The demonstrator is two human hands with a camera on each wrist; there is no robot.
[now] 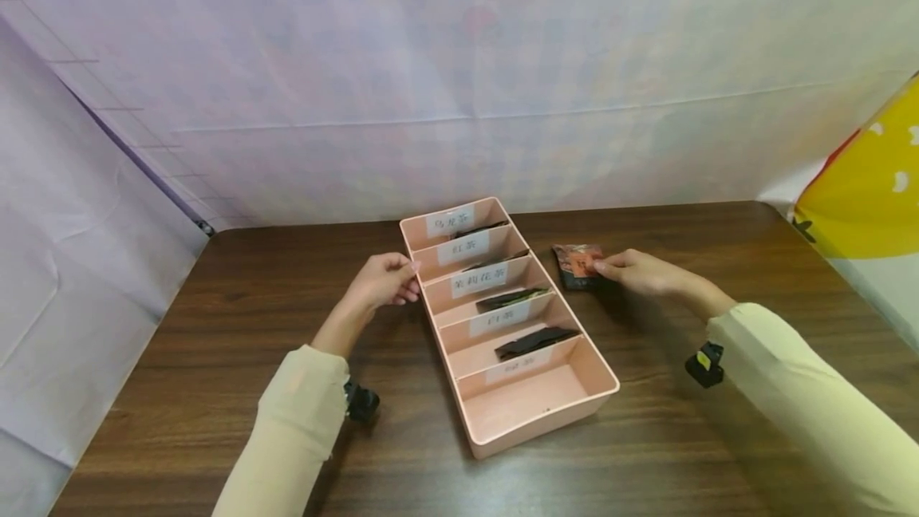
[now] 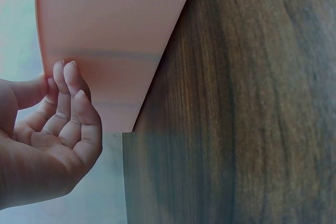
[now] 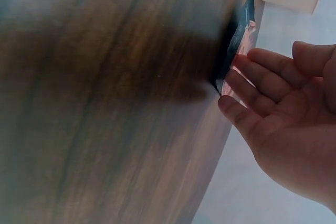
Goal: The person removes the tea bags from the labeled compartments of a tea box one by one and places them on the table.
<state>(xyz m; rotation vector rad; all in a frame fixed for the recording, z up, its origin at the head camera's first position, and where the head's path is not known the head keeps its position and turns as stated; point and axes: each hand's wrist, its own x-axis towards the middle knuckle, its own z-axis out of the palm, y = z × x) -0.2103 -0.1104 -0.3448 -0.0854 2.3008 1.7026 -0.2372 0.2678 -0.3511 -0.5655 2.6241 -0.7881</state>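
A long pink divided tray [image 1: 540,425] stands at a slant on the table, its compartments marked with white labels in Chinese characters. At the tray's left rim, the thumb and index finger of my left hand [image 1: 388,279] pinch the edge; the left wrist view shows the other fingers curled beside the outer wall. To the right of the tray lies a dark tea sachet [image 1: 569,266] with an orange-red label. My right hand [image 1: 639,271] touches the sachet with its fingertips, the fingers fairly straight in the right wrist view.
Dark tea sachets [image 1: 534,341] sit in several of the tray's compartments. The brown wooden table [image 1: 237,341] meets a pale curtain [image 1: 459,102] at the back. A yellow printed cloth [image 1: 872,198] hangs at the far right.
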